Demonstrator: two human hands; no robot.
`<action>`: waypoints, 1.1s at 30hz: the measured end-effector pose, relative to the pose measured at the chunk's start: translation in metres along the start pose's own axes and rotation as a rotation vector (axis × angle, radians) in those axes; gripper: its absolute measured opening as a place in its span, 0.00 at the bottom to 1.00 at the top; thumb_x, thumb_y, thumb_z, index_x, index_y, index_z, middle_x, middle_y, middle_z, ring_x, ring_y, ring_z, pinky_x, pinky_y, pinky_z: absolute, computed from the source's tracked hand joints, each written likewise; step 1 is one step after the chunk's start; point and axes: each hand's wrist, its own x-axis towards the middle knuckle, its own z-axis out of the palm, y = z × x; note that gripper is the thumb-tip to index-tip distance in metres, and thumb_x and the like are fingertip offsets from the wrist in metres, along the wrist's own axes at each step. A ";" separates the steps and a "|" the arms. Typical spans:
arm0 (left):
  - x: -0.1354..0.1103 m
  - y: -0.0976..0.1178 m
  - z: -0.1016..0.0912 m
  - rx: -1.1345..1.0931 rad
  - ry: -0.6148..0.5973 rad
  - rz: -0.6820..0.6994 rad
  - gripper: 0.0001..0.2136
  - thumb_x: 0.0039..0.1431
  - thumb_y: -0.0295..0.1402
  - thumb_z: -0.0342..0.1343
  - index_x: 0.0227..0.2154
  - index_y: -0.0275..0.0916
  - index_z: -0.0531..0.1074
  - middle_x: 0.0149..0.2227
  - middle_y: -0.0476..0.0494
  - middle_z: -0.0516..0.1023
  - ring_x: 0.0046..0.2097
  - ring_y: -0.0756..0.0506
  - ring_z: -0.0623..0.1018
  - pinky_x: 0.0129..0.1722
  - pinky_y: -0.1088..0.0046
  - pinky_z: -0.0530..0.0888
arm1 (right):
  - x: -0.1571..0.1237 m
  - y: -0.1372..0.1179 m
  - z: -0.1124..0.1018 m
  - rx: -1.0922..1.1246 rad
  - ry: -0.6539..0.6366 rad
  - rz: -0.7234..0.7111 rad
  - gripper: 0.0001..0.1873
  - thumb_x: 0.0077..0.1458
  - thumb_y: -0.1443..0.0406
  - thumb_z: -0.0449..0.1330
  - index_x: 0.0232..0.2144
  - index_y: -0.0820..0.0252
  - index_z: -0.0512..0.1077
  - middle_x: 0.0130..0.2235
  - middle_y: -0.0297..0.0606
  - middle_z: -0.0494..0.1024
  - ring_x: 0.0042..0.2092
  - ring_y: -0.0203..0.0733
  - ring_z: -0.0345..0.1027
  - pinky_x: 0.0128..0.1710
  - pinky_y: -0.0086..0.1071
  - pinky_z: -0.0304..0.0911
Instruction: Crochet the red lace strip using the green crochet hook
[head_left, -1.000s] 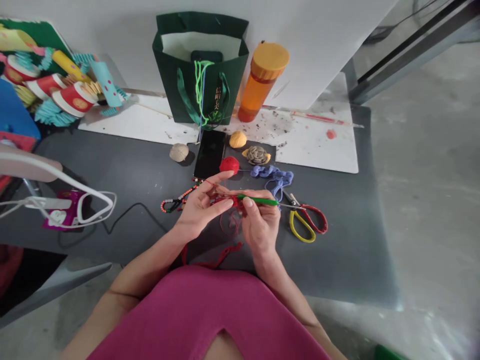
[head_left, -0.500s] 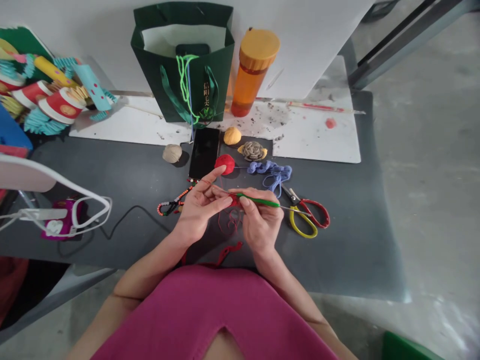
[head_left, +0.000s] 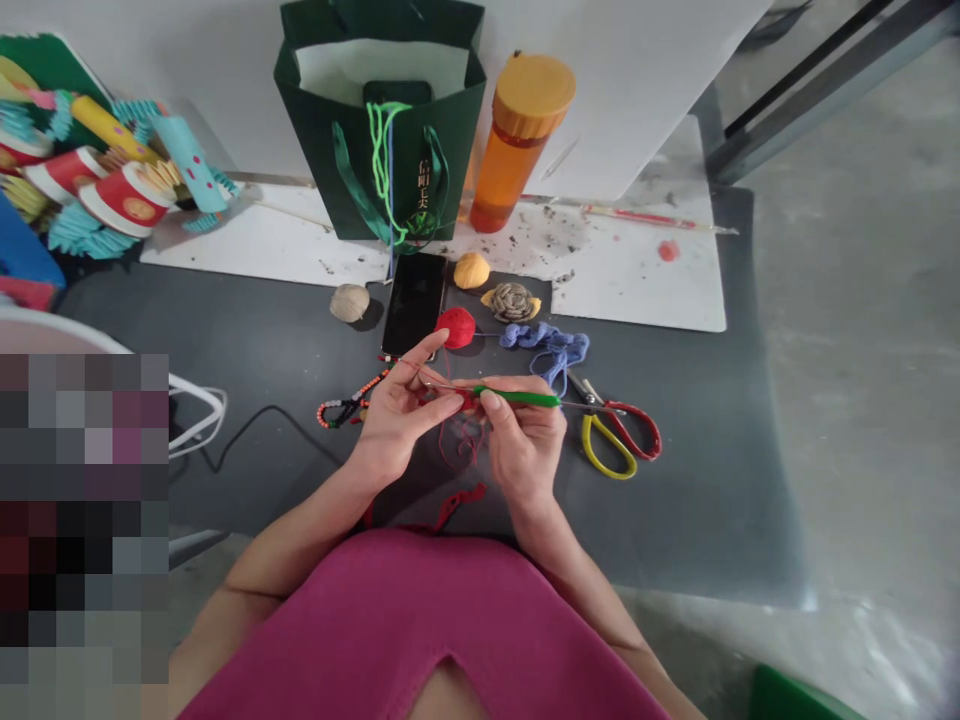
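- concrete floor (head_left: 862, 400) around and below the table, right side of the view
- dark gray tabletop (head_left: 247, 310), person in a magenta top (head_left: 420, 630) sitting at its near edge
- white paper sheet (head_left: 622, 285), paint-stained, lying under the items at the back of the table
- dark green paper gift bag (head_left: 379, 170), upright, lime-green cord (head_left: 382, 160) hanging on its front
- orange plastic bottle (head_left: 510, 170) with a yellow lid, standing just right of the bag
- paper-cup crafts (head_left: 124, 200) piled at back left; pixelated patch covers the lower left corner
- left hand (head_left: 397, 425) raised, fingers pinching the red yarn piece (head_left: 469, 398), index finger extended with yarn over it
- right hand (head_left: 525, 440) closed narrowly around the crochet hook (head_left: 517, 397), which has a green grip and points at the red yarn piece between the hands
- red yarn strand (head_left: 459, 450) hanging below the hands, more lying at the table edge
- scissors (head_left: 615, 435) with red and yellow handles, right of the right hand
- black smartphone (head_left: 412, 305) lying flat in front of the bag
- blue yarn chain (head_left: 544, 345), loosely heaped
- red yarn ball (head_left: 455, 327) just above the left hand's fingertips
- beaded string (head_left: 352, 398) just left of the left hand
- beige yarn ball (head_left: 349, 302), yellow yarn ball (head_left: 471, 270)
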 end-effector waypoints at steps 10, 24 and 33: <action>-0.005 -0.003 0.004 -0.231 -0.067 -0.191 0.40 0.51 0.30 0.77 0.67 0.48 0.71 0.25 0.60 0.75 0.29 0.56 0.72 0.37 0.80 0.70 | -0.010 0.003 0.009 -0.022 0.102 -0.107 0.02 0.61 0.63 0.71 0.36 0.48 0.82 0.37 0.33 0.90 0.38 0.46 0.85 0.41 0.44 0.79; -0.004 -0.003 -0.004 -0.301 -0.066 -0.219 0.48 0.49 0.28 0.77 0.72 0.52 0.63 0.31 0.59 0.81 0.32 0.55 0.76 0.40 0.80 0.73 | -0.012 -0.001 0.003 0.012 0.132 0.042 0.04 0.71 0.57 0.61 0.43 0.46 0.72 0.32 0.29 0.84 0.28 0.39 0.81 0.21 0.31 0.69; -0.003 -0.002 -0.003 -0.269 -0.109 -0.217 0.45 0.50 0.30 0.77 0.70 0.52 0.66 0.31 0.58 0.80 0.32 0.54 0.77 0.41 0.77 0.74 | -0.007 -0.005 0.003 0.028 0.113 0.107 0.07 0.72 0.53 0.58 0.42 0.45 0.67 0.30 0.33 0.84 0.30 0.49 0.84 0.24 0.41 0.77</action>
